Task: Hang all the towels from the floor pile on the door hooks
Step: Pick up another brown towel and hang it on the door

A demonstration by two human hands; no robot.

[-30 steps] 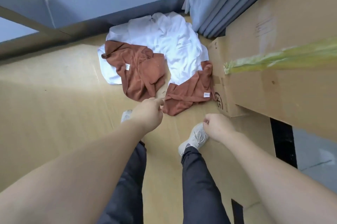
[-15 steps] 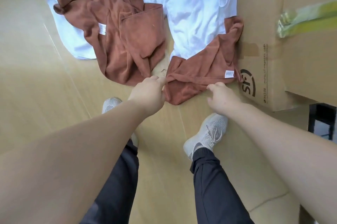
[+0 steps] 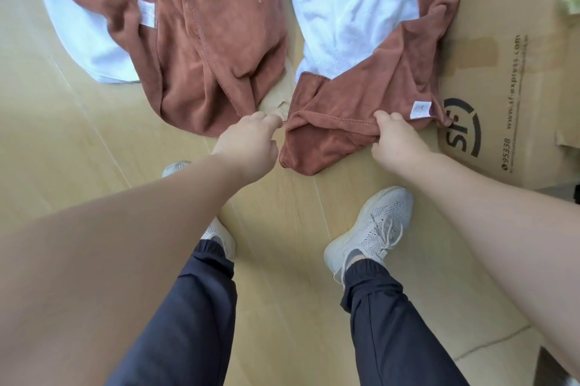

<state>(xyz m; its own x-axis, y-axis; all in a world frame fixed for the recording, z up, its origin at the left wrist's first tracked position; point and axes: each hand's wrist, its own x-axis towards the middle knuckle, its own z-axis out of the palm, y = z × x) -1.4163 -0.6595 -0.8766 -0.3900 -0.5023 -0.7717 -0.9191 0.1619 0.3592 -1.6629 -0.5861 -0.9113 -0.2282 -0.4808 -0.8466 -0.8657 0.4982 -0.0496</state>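
Head view. Right hand [image 3: 397, 142] grips the near hem of the small brown towel [image 3: 361, 93], fingers curled over the edge and cloth bunched under them. Left hand [image 3: 249, 142] has its fingers curled, tips right at the towel's left corner; can't tell if it actually pinches the cloth or only touches it. Both hands low, near the floor [image 3: 78, 140].

The small brown towel lies on the floor between the hands and runs off toward 1 o'clock. Its far end rests against the cardboard box [image 3: 508, 87]. Its white label [image 3: 421, 109] sits just beside the right hand at 1 o'clock.

At 11 o'clock from the left hand: large brown towel [image 3: 201, 40], crumpled, lying apart from the small one with a strip of floor between them. It lies partly on a pale towel [image 3: 84, 40] showing at its left.

At 12 o'clock: white towel [image 3: 351, 2], with the small brown towel overlapping its near edge.

The box stands at 3 o'clock from the right hand, printed with an SF logo.

At 6 o'clock: right shoe [image 3: 373, 228], left shoe [image 3: 219, 238] partly hidden by the forearm, dark trousers [image 3: 188, 323].
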